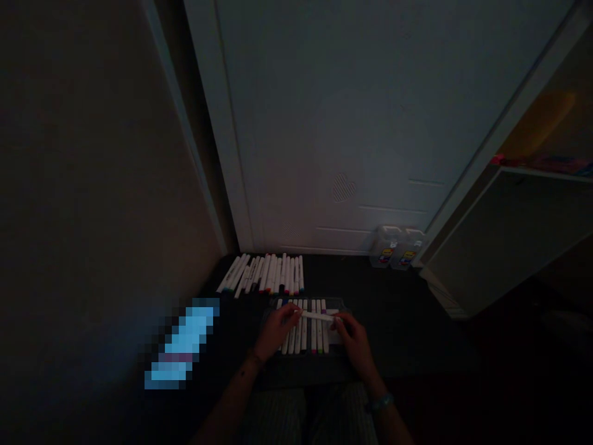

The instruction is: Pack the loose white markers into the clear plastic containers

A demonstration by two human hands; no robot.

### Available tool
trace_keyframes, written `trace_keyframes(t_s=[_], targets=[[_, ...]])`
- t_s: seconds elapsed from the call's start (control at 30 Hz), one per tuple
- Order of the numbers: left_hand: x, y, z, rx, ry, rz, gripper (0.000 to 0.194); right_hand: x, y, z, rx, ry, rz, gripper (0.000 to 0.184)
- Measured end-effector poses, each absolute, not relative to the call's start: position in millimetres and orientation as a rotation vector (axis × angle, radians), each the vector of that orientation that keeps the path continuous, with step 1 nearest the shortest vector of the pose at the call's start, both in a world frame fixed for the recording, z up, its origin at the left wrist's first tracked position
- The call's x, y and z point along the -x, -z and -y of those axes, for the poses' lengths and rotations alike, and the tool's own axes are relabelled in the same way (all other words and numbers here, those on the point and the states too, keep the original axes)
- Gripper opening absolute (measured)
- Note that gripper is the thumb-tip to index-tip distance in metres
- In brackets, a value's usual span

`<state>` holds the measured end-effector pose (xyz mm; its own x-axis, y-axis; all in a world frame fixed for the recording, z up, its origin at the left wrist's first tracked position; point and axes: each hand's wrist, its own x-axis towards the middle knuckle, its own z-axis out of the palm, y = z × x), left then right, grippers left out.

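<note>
Marker [317,316] held level above the row of markers [298,337] in the clear case [343,303] | left hand [283,324], fingers pinched on one end | right hand [351,337], fingers pinched on the other | loose markers [262,275] lie beyond on the dark table [407,327]

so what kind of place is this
Probably a room at home: a dark desk against a white panel with a heart design, loose markers laid out on it, and a cluttered shelf at the right.
</note>
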<state>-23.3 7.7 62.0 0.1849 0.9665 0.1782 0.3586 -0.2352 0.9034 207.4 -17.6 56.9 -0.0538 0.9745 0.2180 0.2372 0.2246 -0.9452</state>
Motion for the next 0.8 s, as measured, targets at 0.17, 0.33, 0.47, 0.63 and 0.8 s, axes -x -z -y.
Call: trace_keyframes(t_s=[0.17,0.33,0.47,0.63,0.8], targets=[[20.0,-63.9,-4.9,-1.771,-1.033,-1.290,0.038,-207.5,-51.1,16.7,1.268,-0.800,1.559,0.036],[18.0,-67.7,-3.4,-1.803,-1.038,-1.261,0.033,-208.0,-47.0,15.5,1.270,-0.778,1.559,0.038],[18.5,-66.3,-4.6,-1.819,-1.030,-1.260,0.032,-208.4,-48.6,16.1,1.275,-0.786,1.553,0.038],[19.6,-62.5,-6.0,-1.805,-1.015,-1.282,0.032,-208.4,-51.5,17.0,1.267,-0.860,1.515,0.037],[19.8,-63.5,-5.9,-1.807,-0.997,-1.288,0.034,-207.1,-56.7,18.5,1.232,-0.916,1.452,0.037]])
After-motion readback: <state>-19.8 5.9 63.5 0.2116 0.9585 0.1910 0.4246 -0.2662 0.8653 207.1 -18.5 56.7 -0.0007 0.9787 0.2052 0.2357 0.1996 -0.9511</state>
